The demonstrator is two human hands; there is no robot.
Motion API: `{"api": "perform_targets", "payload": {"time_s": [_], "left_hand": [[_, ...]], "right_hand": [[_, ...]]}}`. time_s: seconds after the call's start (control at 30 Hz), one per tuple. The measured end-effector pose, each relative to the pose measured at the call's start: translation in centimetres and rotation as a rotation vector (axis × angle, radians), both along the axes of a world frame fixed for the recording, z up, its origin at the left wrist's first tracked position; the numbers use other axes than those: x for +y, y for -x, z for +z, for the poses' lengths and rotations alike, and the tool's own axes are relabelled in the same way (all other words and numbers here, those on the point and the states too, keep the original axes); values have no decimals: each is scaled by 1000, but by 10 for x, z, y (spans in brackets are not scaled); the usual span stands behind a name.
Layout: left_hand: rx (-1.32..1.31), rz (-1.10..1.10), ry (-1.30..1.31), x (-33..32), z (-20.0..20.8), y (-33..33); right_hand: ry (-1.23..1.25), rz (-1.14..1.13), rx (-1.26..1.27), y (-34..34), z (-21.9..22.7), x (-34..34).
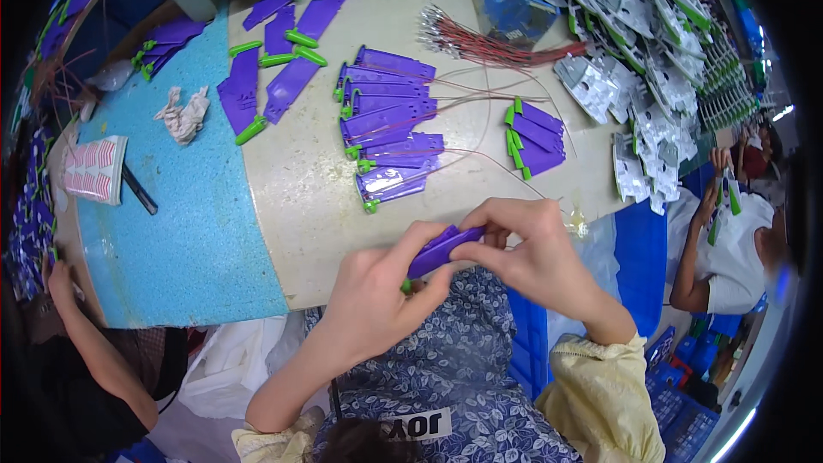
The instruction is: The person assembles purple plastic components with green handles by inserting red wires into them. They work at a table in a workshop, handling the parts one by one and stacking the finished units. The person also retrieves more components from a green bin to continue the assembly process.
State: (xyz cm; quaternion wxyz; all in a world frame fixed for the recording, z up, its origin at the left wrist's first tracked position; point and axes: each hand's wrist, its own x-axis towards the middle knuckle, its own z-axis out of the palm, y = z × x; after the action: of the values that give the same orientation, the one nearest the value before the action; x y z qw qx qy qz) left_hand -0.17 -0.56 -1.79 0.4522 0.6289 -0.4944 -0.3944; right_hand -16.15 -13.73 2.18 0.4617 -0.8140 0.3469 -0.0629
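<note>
Just past the table's near edge, a purple plastic part (pixel 442 249) with a green end is held between both hands. My left hand (pixel 386 283) grips its left side, near the green end. The fingertips of my right hand (pixel 527 244) pinch its other end. In front of the hands lies a row of purple parts with green ends (pixel 390 124), thin red wires trailing from them to the right. A smaller group of purple and green parts (pixel 540 139) lies further right. What sits inside the held part is hidden by my fingers.
A bundle of red wires (pixel 493 47) lies at the back beside a blue tape dispenser (pixel 506 0). Grey-white plastic parts (pixel 639 77) pile up on the right. More purple parts (pixel 291 77), crumpled tissue (pixel 183 114) and a black pen-like tool (pixel 140 190) lie leftward. Co-workers' arms (pixel 103 351) show at both sides.
</note>
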Motion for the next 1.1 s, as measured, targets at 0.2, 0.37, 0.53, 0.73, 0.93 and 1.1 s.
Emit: {"api": "perform_targets", "payload": {"time_s": [0.2,0.37,0.53,0.73,0.93,1.1], "left_hand": [[646,-38,-398,-11,10,-19],[822,-47,-495,-17,9,-23],[735,74,-514,-19,-2,-9],[6,55,-13,5,-22,-14],[-432,1,147,20,-1,-23],[-644,-46,-19,13,-3,-40]], "right_hand": [[153,-196,-185,19,6,-27],[205,-133,-184,33,11,-27],[105,186,-377,27,-2,-9],[683,-205,-50,44,-68,-119],[655,-162,-19,41,-67,-132],[997,162,16,47,-53,-145]]}}
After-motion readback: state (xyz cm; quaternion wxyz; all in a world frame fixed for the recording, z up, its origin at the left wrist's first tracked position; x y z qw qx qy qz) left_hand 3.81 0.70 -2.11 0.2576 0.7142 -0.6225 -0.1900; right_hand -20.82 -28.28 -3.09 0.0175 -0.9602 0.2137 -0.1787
